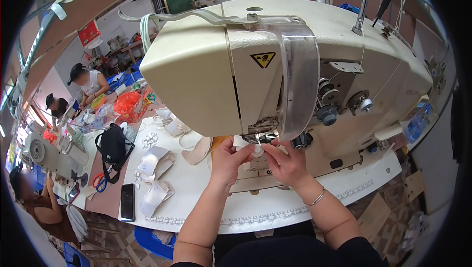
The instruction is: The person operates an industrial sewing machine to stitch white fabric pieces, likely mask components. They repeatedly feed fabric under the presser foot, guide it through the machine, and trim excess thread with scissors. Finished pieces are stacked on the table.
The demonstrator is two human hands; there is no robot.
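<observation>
Dangerously near: fingertips crowd the sewing head

Both hands are right beneath the head of a cream sewing machine (pixel 189 80). The left hand (pixel 227 163) and the right hand (pixel 289 166) each have the grip pressed together, pinching a small white piece (pixel 256 152) at the stitching point; the needle itself cannot be made out. A fingertip could be caught if the machine ran with the hands so close, and the piece could pucker or skew if one side were pulled harder. On the white desk (pixel 189 184), a phone (pixel 128 203) lies near the front edge, where a careless sweep of the left forearm might knock it off or scatter the fanned stack of pale pieces (pixel 155 198) beside it.

As for containers, a black bag (pixel 115 149) sits to the left, its contents hidden. Below the desk's edge, a blue tub (pixel 142 240) holds something pale and crumpled. Farther off, a red plastic bag (pixel 129 103) bulges with contents too unclear to name.
</observation>
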